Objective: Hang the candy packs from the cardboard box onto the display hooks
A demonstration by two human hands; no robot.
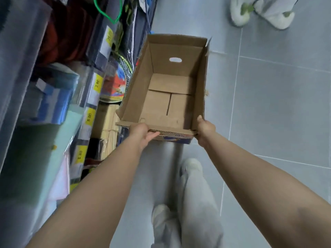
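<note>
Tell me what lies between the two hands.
Only the near wall of the box: the left hand and right hand both grip its rim, as the head view shows.

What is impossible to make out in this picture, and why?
Head view, cardboard box: the print on its near outer face is seen too steeply to read.
Head view, right hand: its fingers are hidden behind the box corner.
Head view, shelf goods: blurred, so single items cannot be identified.
Head view, second person's shoes: the rest is cut off by the top edge.
</note>
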